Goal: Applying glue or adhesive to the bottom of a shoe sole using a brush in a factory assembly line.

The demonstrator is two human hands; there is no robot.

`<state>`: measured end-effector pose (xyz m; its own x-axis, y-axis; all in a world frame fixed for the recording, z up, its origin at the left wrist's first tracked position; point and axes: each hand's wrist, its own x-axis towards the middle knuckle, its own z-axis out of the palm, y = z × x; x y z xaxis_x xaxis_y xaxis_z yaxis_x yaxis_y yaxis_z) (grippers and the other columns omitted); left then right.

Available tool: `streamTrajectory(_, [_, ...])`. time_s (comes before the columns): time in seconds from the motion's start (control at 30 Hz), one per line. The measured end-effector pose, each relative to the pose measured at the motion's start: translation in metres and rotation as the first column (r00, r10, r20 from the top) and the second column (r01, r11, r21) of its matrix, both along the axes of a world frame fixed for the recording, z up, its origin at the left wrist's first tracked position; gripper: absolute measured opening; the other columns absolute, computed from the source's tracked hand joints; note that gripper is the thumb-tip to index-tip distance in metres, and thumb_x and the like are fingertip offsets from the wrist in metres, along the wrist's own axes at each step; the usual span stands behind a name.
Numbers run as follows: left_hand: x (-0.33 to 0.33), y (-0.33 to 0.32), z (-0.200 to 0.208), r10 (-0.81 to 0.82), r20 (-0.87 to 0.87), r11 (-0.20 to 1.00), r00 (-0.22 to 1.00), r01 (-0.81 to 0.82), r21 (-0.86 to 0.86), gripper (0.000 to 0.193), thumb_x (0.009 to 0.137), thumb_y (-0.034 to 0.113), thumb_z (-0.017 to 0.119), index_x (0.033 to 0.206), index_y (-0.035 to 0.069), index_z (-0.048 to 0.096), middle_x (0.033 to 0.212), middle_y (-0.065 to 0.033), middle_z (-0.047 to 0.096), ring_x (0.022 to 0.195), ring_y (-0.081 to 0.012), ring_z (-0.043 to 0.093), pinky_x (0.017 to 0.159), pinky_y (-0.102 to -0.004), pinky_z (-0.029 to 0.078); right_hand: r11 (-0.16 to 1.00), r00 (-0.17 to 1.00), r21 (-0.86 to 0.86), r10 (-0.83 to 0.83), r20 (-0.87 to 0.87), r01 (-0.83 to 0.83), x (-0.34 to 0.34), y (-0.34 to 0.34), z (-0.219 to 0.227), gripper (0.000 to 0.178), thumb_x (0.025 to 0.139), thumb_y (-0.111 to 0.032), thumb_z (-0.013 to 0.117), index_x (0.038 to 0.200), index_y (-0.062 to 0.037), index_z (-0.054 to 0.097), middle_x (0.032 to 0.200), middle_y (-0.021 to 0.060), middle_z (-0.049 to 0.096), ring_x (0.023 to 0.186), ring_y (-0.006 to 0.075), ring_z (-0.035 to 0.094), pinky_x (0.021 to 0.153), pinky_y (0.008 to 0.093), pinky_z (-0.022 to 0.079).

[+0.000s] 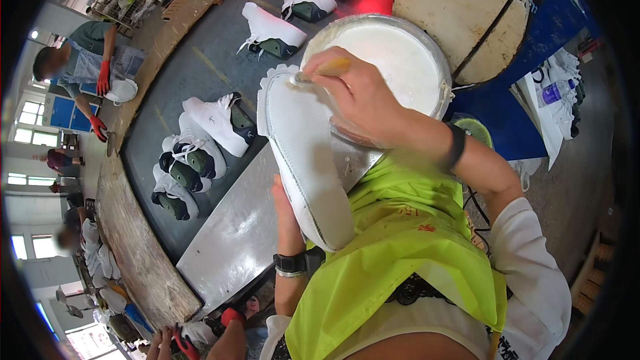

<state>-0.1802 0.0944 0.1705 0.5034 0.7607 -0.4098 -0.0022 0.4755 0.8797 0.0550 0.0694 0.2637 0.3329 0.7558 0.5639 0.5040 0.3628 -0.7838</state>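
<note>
Brush with a pale yellow handle and a metal collar (335, 65) sits clamped in my right hand (363, 97), fingers curled tightly around it, its tip against the scalloped far end of a long white shoe upper (303, 153). From my distant seat I read that short, low grip as a way of pressing accurately along a narrow margin. My left hand (283, 207) is mostly hidden behind the shoe and seems to support it from beneath; how firmly its fingers close I cannot tell. My hands stand apart, on opposite sides of the shoe, which probably leaves its stitched face free for the brush.

That shoe is tilted, smooth face up, over the front of a lime-green apron (400, 233), its scalloped end just beside a round metal basin (445, 83) of white liquid (400, 60). I judge the basin is set there so that the brush has little way to travel.

Past a shiny silver metal ledge (230, 243), three white shoes with dark green patches (267, 27) lie spaced out on a black flat belt (220, 33), while four similar shoes (220, 130) lie bunched nearer my left side, presumably for easy reach. Farther left, a co-worker in red gloves (103, 79) handles something white.
</note>
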Motion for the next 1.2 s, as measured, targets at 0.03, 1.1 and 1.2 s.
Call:
streamTrajectory(0.03, [0.000, -0.002, 0.002, -0.036, -0.041, 0.999, 0.999, 0.038, 0.035, 0.057, 0.098, 0.043, 0.026, 0.124, -0.001, 0.049, 0.112, -0.0144, 0.061, 0.094, -0.0223, 0.063, 0.082, -0.0327, 0.052, 1.000, 1.000, 0.005, 0.002, 0.002, -0.002, -0.003, 0.001, -0.003, 0.014, 0.090, -0.013, 0.055, 0.098, -0.0026, 0.059, 0.089, 0.0133, 0.059, 0.080, 0.0271, 0.060, 0.074, 0.0326, 0.048])
streamTrajectory(1.1, [0.137, 0.358, -0.094, 0.475, -0.441, 0.874, 0.761, -0.465, 0.138, 0.077, 0.091, 0.060, 0.035, 0.110, -0.011, 0.057, 0.101, -0.0188, 0.064, 0.086, -0.0235, 0.062, 0.074, -0.0355, 0.047, 0.946, 0.900, -0.324, -0.129, -0.416, -0.014, 0.039, -0.008, 0.001, 0.017, 0.095, -0.003, 0.044, 0.108, 0.0037, 0.054, 0.106, 0.0115, 0.061, 0.098, 0.0145, 0.058, 0.081, 0.0264, 0.049])
streamTrajectory(1.2, [0.108, 0.310, -0.083, 0.422, -0.597, 0.671, 0.682, 0.207, 0.712, 0.067, 0.082, 0.051, 0.060, 0.108, -0.011, 0.055, 0.100, -0.0265, 0.062, 0.087, -0.0373, 0.061, 0.075, -0.0445, 0.046, 0.951, 0.899, -0.308, -0.106, -0.426, -0.033, 0.035, -0.021, 0.009, 0.018, 0.096, -0.004, 0.044, 0.108, 0.0035, 0.054, 0.106, 0.0117, 0.061, 0.098, 0.0154, 0.058, 0.080, 0.0270, 0.049])
